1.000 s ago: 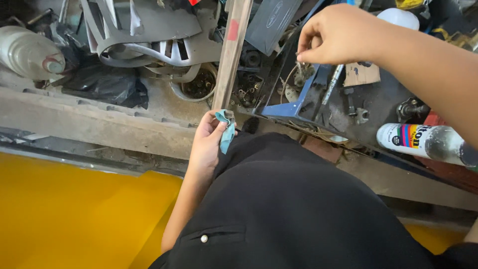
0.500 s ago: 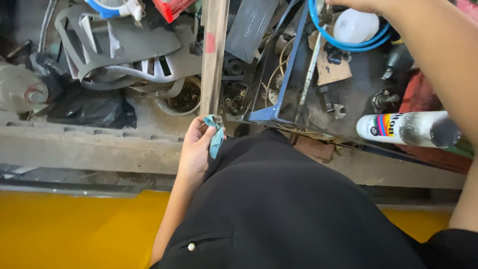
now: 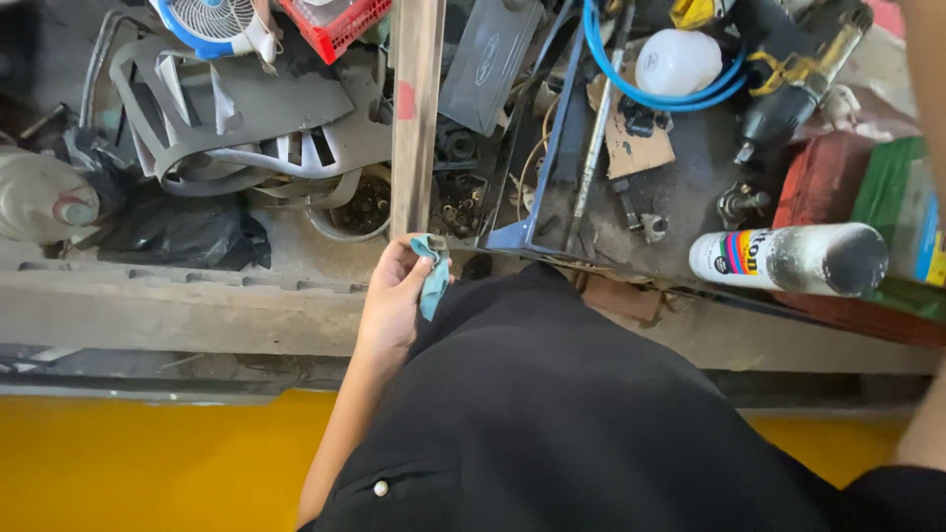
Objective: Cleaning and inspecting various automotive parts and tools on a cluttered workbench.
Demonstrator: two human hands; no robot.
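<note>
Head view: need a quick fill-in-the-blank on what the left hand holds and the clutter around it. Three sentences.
1. The left hand pinches a small teal cloth against the lower end of a long ____ strip.
2. The white spray can with the black cap lies on its ____.
3. The coiled hose around the white plastic bottle is ____.

Missing words: wooden; side; blue

Cluttered bench: a white spray can with a coloured band lies on its side at right, beside a red and green box. A coiled blue hose rings a white plastic jug. Upper left: a small blue-and-white fan, a red basket, a grey plastic panel. A black bag lies at left.
</note>
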